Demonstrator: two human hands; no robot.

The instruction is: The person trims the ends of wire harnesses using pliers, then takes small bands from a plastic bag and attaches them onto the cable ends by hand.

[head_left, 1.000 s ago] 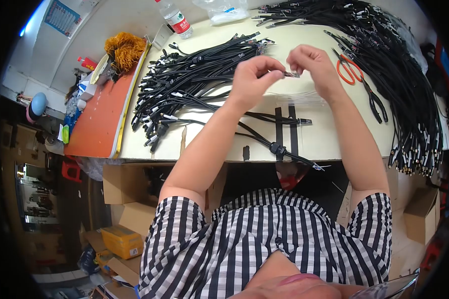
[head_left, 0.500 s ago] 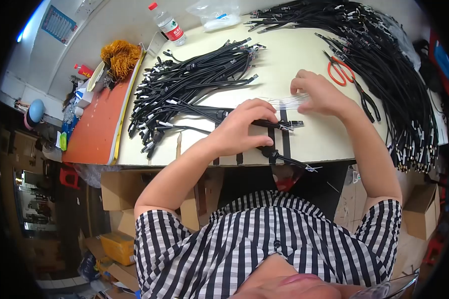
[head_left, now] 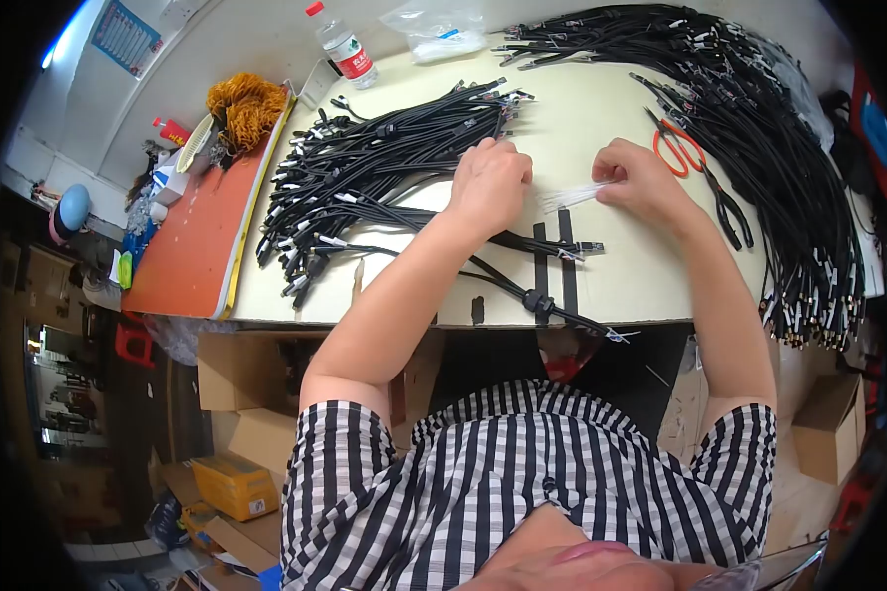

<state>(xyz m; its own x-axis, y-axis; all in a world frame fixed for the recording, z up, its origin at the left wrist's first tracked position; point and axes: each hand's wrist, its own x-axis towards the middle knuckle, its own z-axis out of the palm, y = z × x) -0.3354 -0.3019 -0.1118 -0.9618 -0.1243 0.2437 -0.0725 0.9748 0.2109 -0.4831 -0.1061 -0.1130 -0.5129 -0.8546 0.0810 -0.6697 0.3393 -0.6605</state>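
My left hand is closed over the right edge of a pile of black cables; what its fingers hold, if anything, is hidden. My right hand pinches the right end of thin white strips lying on the pale tabletop. Nearer my body, a black cable with a thick joint crosses two dark tape strips and reaches over the front edge. Above it, a cable end with a metal plug points right.
Orange-handled scissors and black-handled pliers lie right of my right hand. A large cable bundle curves along the right side. A water bottle and plastic bag stand at the back, an orange board at left.
My left hand has moved from the front cables up to the pile's edge and closed. My right hand, open half a second ago, has closed on the white strips.
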